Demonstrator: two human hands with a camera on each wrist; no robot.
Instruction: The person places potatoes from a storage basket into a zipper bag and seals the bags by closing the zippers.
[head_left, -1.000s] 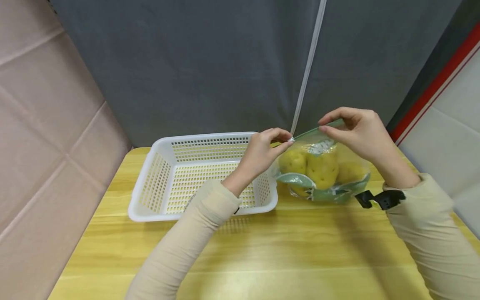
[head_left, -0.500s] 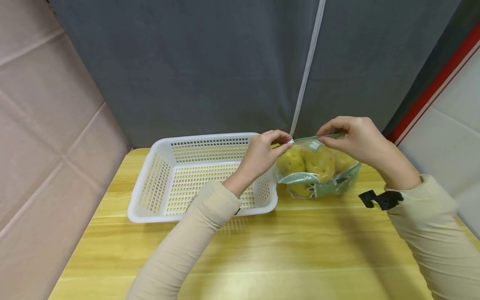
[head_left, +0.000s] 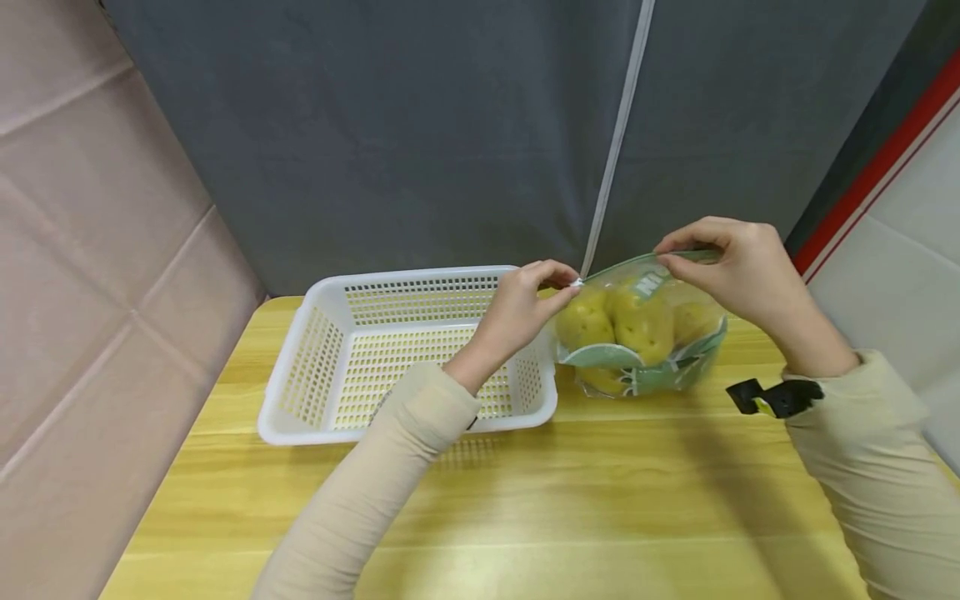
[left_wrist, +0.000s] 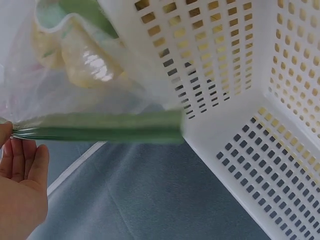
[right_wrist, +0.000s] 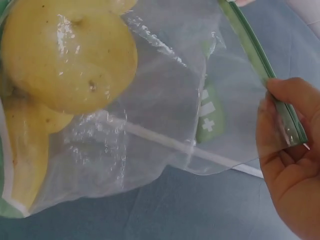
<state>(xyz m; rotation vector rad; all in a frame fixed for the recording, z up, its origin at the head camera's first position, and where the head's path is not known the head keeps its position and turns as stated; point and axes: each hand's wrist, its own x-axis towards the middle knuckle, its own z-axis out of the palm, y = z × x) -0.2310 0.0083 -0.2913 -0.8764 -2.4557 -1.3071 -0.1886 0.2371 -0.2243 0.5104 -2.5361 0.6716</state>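
Note:
A clear zip bag (head_left: 675,382) with green printing holds several yellow potatoes (head_left: 643,327) and stands on the table against the right end of a white basket. My left hand (head_left: 517,308) pinches the left part of the bag's top edge, at a small white piece. In the left wrist view, its fingers grip the green zip strip (left_wrist: 110,129), whose free end reaches the basket wall. My right hand (head_left: 738,271) pinches the strip's other end between thumb and fingers, as the right wrist view shows. Whether the zip is sealed, I cannot tell.
A white perforated plastic basket (head_left: 307,429) stands on the wooden table (head_left: 480,517), with my left forearm across its front right. A grey curtain (head_left: 390,150) hangs behind. Pale walls flank both sides, the right one with a red stripe (head_left: 885,171).
My right hand dips with its end of the bag's top edge, then rises and shifts right, stretching the edge straighter. My left hand barely moves. The basket stays in place.

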